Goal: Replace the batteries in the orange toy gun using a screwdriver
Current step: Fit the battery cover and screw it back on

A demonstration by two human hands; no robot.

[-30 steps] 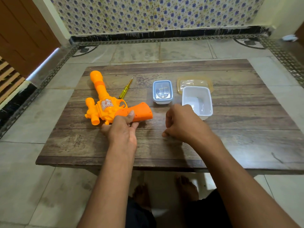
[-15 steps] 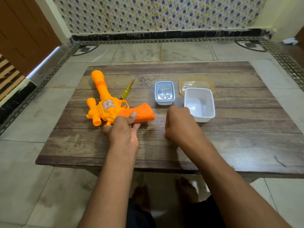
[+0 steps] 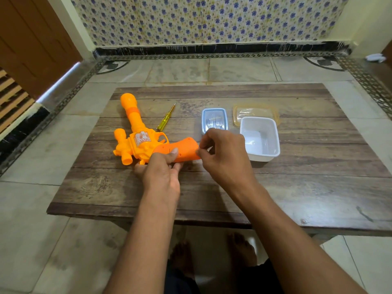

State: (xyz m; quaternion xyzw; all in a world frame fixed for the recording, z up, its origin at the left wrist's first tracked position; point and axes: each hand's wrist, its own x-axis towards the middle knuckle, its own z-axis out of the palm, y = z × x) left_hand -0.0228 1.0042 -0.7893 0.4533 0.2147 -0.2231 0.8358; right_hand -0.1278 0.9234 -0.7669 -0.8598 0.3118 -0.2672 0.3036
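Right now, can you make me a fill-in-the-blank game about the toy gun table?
1. The left hand holds the orange toy gun by its ____.
2. The yellow screwdriver lies on the ____, touched by no hand.
3. The white container right of the right hand has no ____ on it.
4. The transparent lid lies ____ the white container.

Missing words: grip; table; lid; behind
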